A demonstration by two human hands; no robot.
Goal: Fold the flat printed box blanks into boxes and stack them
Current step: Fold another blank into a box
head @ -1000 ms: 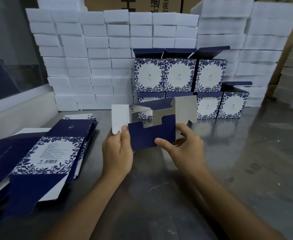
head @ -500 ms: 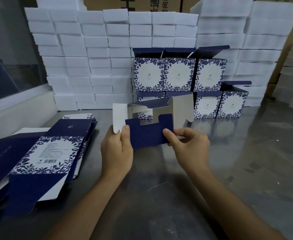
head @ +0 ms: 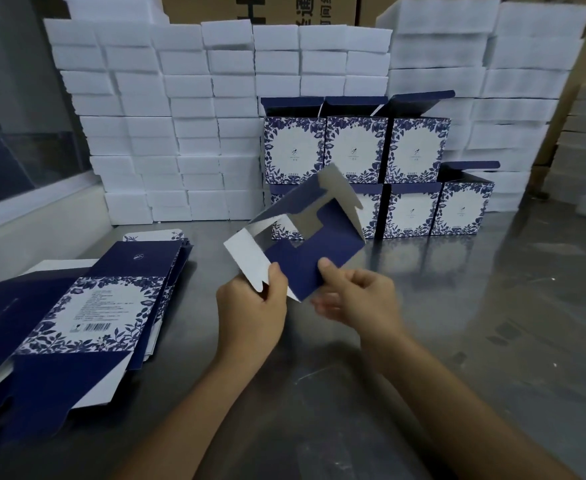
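Left hand (head: 250,306): fingers (head: 276,277) curled, pinching the white inner flap of a half-opened navy-and-white printed card box blank (head: 314,251), thumb on the near face. Right hand (head: 360,299): thumb on the navy bottom panel, other fingers curled behind it, pinching the lower edge; slightly blurred, so exact finger spread can't be told. Blank is held in the air above the grey metal counter (head: 457,323), tilted, bottom flaps partly interlocked, tube w/ white inside showing.

Handling, as a guess: thin card, v. light, stiff along panels but bends only at scored creases; tabs crush or tear if forced. Surface looks smooth, maybe a bit slippery, so grip near creases and panel edges, not the loose flap tips.

Left on the counter: pile of flat navy floral blanks (head: 87,306). Behind the hands: stacked finished blue-floral boxes (head: 353,150), two rows, lids up, backed by a wall of white foam blocks (head: 180,116). Brown cartons (head: 302,8) above that.
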